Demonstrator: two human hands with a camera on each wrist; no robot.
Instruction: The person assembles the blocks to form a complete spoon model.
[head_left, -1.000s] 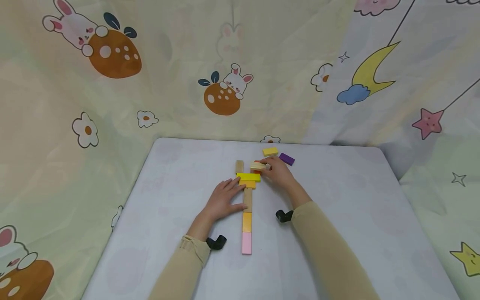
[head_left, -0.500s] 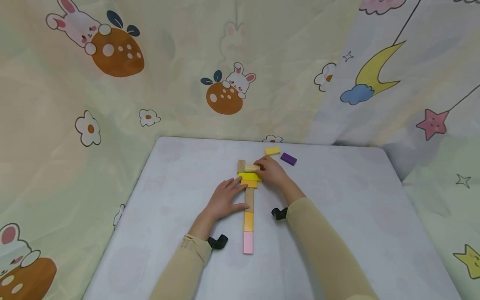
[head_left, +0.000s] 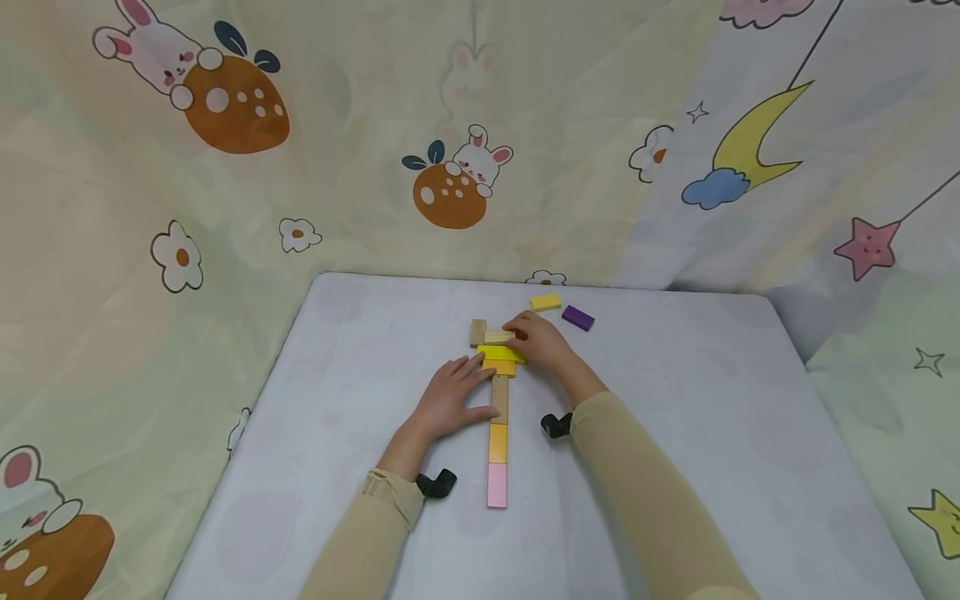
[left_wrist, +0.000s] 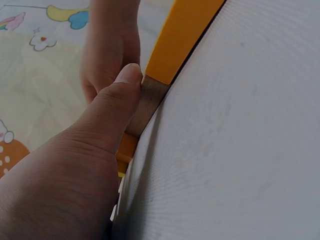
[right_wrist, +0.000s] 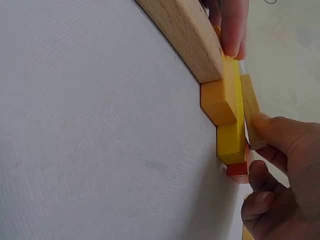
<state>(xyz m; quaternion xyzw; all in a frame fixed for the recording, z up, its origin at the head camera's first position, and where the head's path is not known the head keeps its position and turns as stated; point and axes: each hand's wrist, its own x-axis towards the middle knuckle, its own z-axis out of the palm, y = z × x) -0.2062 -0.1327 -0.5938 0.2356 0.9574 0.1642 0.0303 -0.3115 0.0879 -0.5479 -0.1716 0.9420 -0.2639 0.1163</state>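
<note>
My right hand (head_left: 542, 342) pinches a pale wooden block (head_left: 497, 337) between thumb and fingers, just beyond a bright yellow crosswise block (head_left: 501, 353). In the right wrist view, a red block (right_wrist: 238, 171) shows low beside the yellow one, near my curled fingers. My left hand (head_left: 450, 398) is spread along the left of the block row, fingertips at the yellow block and the orange block (head_left: 499, 367) behind it. Its thumb touches a wooden block (head_left: 500, 398) in the stem. Against the pinched block's left end stands another wooden block (head_left: 477, 332).
The row continues toward me with an orange block (head_left: 498, 443) and a pink block (head_left: 497, 486). A loose yellow block (head_left: 545, 302) and a purple block (head_left: 578, 317) lie near the back edge of the white table (head_left: 720, 400). A printed cloth (head_left: 345, 167) hangs behind.
My right hand has moved left with the pale wooden block, bringing it up to the far-left wooden block, which has shifted slightly left. My left hand has stayed in place.
</note>
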